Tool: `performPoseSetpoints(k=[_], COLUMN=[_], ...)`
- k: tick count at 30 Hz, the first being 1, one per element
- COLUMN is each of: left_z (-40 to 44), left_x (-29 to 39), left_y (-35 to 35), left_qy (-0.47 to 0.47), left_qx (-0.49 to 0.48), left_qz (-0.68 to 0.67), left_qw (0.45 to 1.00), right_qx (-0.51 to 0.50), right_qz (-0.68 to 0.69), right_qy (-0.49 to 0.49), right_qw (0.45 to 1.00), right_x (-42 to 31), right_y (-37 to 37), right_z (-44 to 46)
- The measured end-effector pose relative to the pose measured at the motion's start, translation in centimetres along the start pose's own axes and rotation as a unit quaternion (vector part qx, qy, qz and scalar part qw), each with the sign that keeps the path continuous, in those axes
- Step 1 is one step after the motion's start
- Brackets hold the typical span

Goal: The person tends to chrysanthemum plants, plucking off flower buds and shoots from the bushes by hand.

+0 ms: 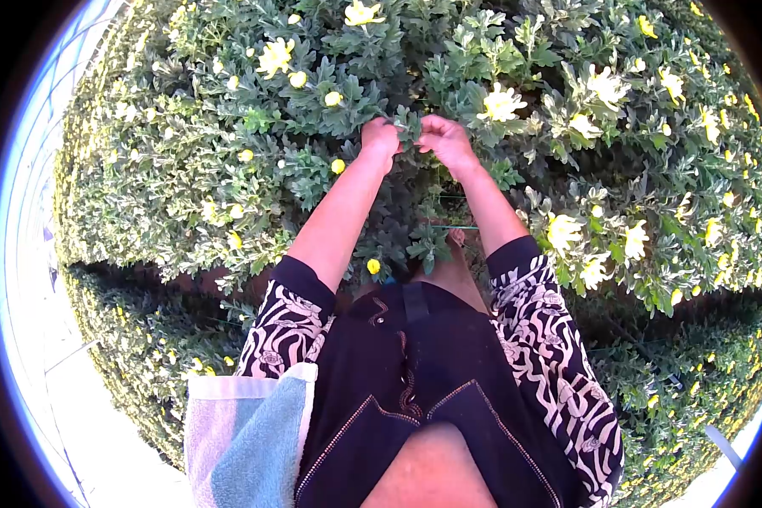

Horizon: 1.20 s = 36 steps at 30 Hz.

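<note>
Upper centre of frame: leafy shoot [407, 124] sits between left hand [381, 142] and right hand [450, 144]. Fingers curl; pinch cannot be confirmed. Uneven pulling could snap the shoot or dislodge the nearby yellow bud [334, 99].

Narrow gap [455, 206] between forearms [337, 218], green strings [450, 227] across it, dense foliage [313, 127] around.

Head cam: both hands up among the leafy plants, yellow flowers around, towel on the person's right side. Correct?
Not the towel side: the head view shows the towel on the person's left. The rest stands: left hand and right hand up among the leafy plants, yellow flowers around.
</note>
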<state>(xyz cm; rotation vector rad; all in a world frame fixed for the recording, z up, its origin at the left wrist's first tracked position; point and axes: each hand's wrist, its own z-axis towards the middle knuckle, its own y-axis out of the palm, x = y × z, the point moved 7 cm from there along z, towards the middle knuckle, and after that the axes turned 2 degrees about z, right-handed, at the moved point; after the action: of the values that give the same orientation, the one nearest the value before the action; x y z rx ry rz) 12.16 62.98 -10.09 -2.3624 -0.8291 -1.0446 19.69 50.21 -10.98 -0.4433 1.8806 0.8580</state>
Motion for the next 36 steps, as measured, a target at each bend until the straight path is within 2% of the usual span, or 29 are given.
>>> performPoseSetpoints(k=[1,6,8,10,12,14,16,18,20,22,25,26,28,30,31,32,34,36], left_z=[-0.7,-2.2,-3.7,-6.2,-9.3,-13.5,-17.5,-20.7,-23.1,-25.4,-27.2,-27.8,-28.8,-30.0,-29.7,-29.0,-27.3,-25.7], left_x=[0.5,0.9,1.3,0.8,1.0,0.6,0.6,0.4,-0.6,-2.0,-7.5,-9.4,-10.5,-9.3,-8.8,-8.8,-8.6,-8.2], left_y=[0.0,0.0,-0.1,-1.3,-1.7,-2.9,-5.3,-8.9,-13.3,-17.6,-23.9,-25.5,-27.2,-27.0,-26.7,-26.6,-25.7,-24.9], left_qy=[-0.014,-0.009,0.023,0.028,0.047,0.046,0.056,0.054,0.044,0.043,-0.003,-0.051,-0.001,0.086,0.075,0.094,0.096,0.119], left_qx=[0.017,-0.001,-0.033,-0.050,-0.139,-0.222,-0.248,-0.218,-0.152,-0.077,0.003,0.036,0.082,0.182,0.163,0.154,0.092,0.057], left_qz=[0.035,0.019,-0.001,0.044,0.071,0.077,0.120,0.139,0.074,0.063,0.092,0.105,0.279,0.488,0.479,0.381,0.279,0.265], left_qw=[0.999,1.000,0.999,0.997,0.987,0.971,0.960,0.964,0.985,0.994,0.996,0.993,0.957,0.849,0.860,0.907,0.951,0.955], right_qx=[-0.006,-0.005,0.035,0.079,0.085,0.073,0.051,0.041,0.009,0.008,-0.021,-0.029,-0.037,-0.031,-0.033,-0.035,-0.002,0.002], right_qz=[-0.005,0.026,0.046,0.009,-0.080,-0.101,-0.121,-0.125,-0.125,-0.142,-0.153,-0.156,-0.186,-0.202,-0.235,-0.266,-0.292,-0.345], right_qy=[-0.002,0.005,-0.012,-0.023,0.007,0.010,0.020,0.086,0.097,0.105,0.136,0.137,0.143,0.132,0.071,0.011,0.006,0.074], right_qw=[1.000,1.000,0.998,0.997,0.993,0.992,0.991,0.988,0.987,0.984,0.979,0.978,0.971,0.970,0.969,0.963,0.957,0.936], right_x=[-0.2,-1.0,-1.8,-1.6,-1.9,-1.0,0.0,1.0,1.2,1.0,2.1,2.4,2.9,3.2,2.9,1.9,0.7,0.9], right_y=[0.1,0.0,0.0,-0.7,-0.9,-1.7,-2.5,-3.7,-4.2,-4.3,-4.7,-4.6,-4.3,-3.7,-3.5,-2.4,-1.6,-1.4], right_z=[-0.1,-0.6,-1.5,-2.3,-4.1,-5.7,-7.7,-9.1,-10.6,-12.2,-13.7,-13.9,-15.0,-15.8,-15.9,-16.3,-17.9,-19.5])
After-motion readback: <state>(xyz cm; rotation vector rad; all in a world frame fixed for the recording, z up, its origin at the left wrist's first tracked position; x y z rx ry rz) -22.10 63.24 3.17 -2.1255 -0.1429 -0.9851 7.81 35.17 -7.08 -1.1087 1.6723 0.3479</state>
